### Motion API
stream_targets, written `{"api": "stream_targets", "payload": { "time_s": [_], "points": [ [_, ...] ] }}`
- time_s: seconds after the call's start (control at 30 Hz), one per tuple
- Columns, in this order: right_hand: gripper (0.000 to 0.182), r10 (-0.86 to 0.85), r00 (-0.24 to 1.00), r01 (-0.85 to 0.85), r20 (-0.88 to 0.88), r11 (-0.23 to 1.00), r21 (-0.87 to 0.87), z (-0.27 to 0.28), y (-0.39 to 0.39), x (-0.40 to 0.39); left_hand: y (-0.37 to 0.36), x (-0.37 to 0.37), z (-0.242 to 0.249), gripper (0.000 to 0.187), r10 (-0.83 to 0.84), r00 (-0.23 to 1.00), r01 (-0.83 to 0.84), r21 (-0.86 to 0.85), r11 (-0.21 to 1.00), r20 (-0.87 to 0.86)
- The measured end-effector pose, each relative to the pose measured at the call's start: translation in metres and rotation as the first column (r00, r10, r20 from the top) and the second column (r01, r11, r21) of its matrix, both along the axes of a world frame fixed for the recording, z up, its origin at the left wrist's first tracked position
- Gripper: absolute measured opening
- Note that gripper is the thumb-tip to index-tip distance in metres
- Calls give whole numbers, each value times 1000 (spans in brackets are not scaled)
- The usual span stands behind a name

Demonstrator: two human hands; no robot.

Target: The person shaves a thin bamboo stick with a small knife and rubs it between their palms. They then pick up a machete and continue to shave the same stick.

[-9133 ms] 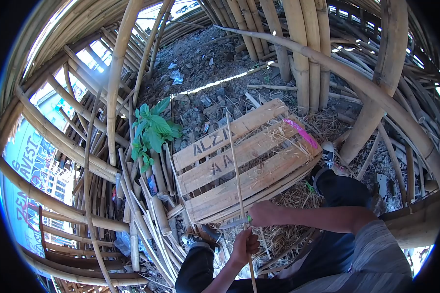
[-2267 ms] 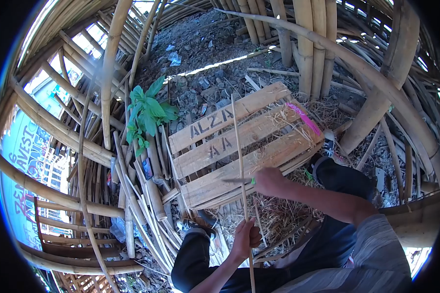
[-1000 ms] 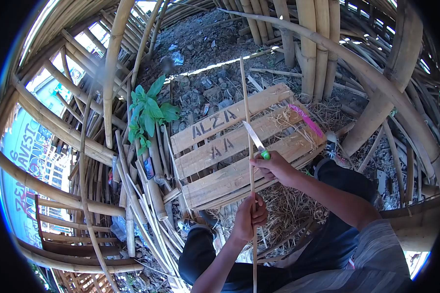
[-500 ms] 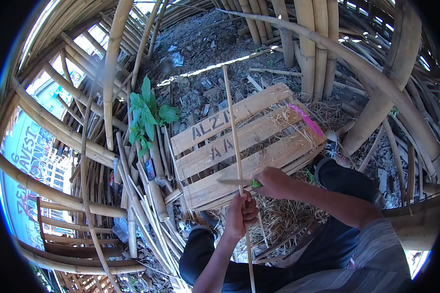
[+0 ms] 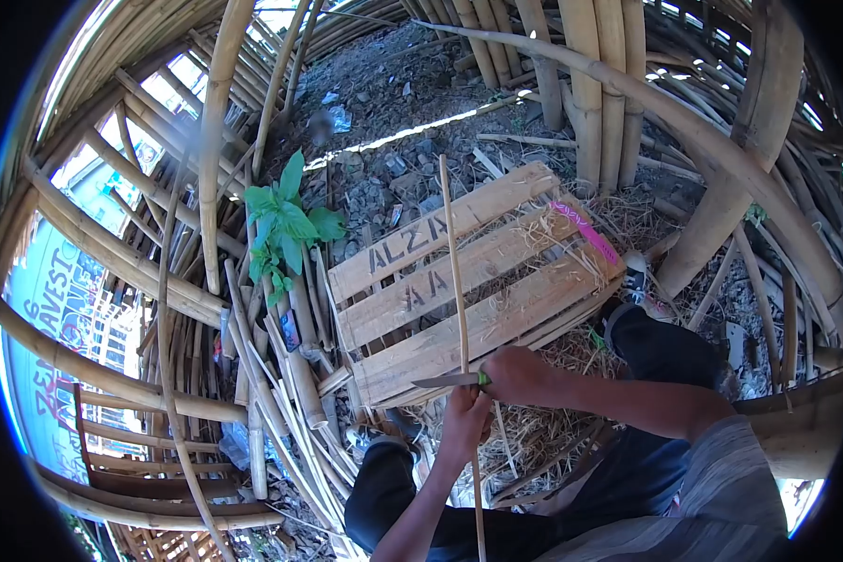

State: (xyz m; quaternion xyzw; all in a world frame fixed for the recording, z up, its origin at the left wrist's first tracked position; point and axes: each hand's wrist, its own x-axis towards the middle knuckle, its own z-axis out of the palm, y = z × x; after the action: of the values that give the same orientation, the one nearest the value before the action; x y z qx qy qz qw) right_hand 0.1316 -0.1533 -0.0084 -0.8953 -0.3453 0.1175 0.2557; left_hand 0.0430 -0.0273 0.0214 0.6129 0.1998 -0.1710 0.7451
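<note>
A long thin bamboo strip [image 5: 458, 272] stands nearly upright in view, its top end over the wooden crate and its lower end down by my lap. My left hand [image 5: 465, 423] is closed around it below the crate's front edge. My right hand [image 5: 520, 377] grips a knife [image 5: 445, 381] by its green handle, the blade pointing left and lying across the strip just above my left fist. Behind them the slatted wooden crate [image 5: 398, 323] rests on the ground, with dark lettering on its slats and shavings on its right part.
Bamboo shavings [image 5: 543, 426] cover the ground between my legs. Cut bamboo strips [image 5: 295, 450] lie to the left, near a green leafy plant [image 5: 286, 225]. Thick bamboo poles [image 5: 740, 178] lean at the right, and a bamboo lattice [image 5: 122, 375] encloses the left side.
Both hands and the knife have moved slightly down toward my body. The strip's top end has dropped a little and shifted right.
</note>
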Motion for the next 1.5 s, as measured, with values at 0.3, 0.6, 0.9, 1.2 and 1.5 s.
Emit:
{"api": "stream_targets", "payload": {
  "time_s": [0.3,0.6,0.9,1.2,1.5],
  "points": [
    [25,-137,990,138,-14,983,120,1,-5,17,-2,1,9,22,-10,999,8,52,999,38],
    [34,-248,933,324,-260,895,306,-15,-20,64,-3,1,17,21,24,999,-21,-117,993,24],
    [23,220,666,567,-713,471,676,37,2,38,-10,18,13,27,-1,1000,-3,-474,880,-7],
    [31,-205,916,374,-346,751,545,39,-29,60,3,18,8,31,-151,988,153,-436,887,40],
    [29,124,991,-125,53,992,10,2,-15,13,0,11,0,10,-64,998,61,-96,994,-26]
  ]
}}
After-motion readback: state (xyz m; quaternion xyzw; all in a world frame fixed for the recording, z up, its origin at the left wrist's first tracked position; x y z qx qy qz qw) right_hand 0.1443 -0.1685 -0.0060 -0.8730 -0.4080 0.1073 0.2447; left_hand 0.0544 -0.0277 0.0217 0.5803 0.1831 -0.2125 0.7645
